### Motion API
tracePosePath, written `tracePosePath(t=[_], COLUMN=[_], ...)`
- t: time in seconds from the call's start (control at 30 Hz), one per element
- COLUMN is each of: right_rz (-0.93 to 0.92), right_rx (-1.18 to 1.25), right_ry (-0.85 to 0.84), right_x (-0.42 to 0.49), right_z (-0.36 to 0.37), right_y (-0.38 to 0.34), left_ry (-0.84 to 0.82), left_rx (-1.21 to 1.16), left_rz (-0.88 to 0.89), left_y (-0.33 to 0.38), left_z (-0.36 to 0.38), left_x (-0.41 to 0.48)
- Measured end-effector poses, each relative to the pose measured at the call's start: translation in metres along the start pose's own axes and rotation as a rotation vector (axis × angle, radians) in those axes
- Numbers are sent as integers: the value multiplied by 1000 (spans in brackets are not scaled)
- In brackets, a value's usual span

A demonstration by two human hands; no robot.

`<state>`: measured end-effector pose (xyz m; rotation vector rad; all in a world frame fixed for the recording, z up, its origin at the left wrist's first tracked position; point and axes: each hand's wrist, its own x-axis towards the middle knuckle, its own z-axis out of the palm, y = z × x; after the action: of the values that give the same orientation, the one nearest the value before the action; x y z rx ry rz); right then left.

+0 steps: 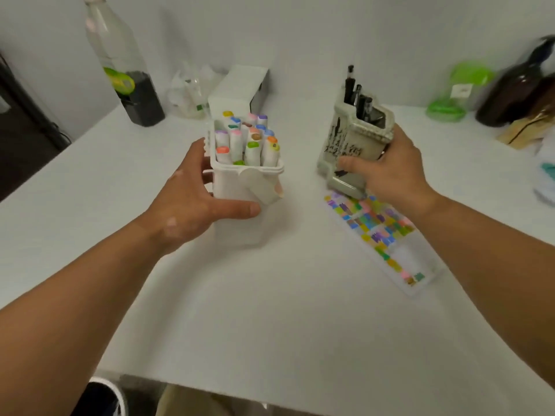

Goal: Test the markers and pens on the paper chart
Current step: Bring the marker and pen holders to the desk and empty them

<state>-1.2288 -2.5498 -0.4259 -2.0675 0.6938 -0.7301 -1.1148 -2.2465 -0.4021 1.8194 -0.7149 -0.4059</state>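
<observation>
Gripping the marker box (237,187) low on its side wall, my left hand (189,202) has its thumb laid across the near face and its fingers wrapped behind. The box stands on the worktop (270,310), left of centre, packed with upright markers (249,139) with coloured caps.

My right hand (390,169) is clamped on the pen holder (348,145), thumb on the front face and fingers round the far side. The holder is tilted, with dark pens (359,96) standing out of its top. Its base is at the far end of the paper chart (381,232); contact cannot be confirmed. The chart lies flat on the worktop to the right and is mostly filled with colour swatches, with blank cells near its close end.

Handling, as judged:
- Marker box: light, rigid plastic. Hold it low so that it does not tip.
- Pen holder: looks ceramic, so heavy and breakable. Support the body, not the rim.
- Chart: thin sheet, liable to slide. Steady it while marking.

Markings: dark brush-style characters on the holder's front, not legible. Cap markings are too small to read.
</observation>
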Motion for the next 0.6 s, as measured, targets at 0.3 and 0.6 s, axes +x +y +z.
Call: tracePosePath(t=[0.3, 0.6], right_rz=[9, 124], right_rx=[-45, 20], right_ry=[-22, -79], right_x=[21, 12], right_z=[14, 12], right_y=[11, -7], left_ry=[26, -49], left_rx=[165, 287], left_rz=[-60, -93], left_y=[26, 31], left_z=[16, 31], left_x=[-16, -6])
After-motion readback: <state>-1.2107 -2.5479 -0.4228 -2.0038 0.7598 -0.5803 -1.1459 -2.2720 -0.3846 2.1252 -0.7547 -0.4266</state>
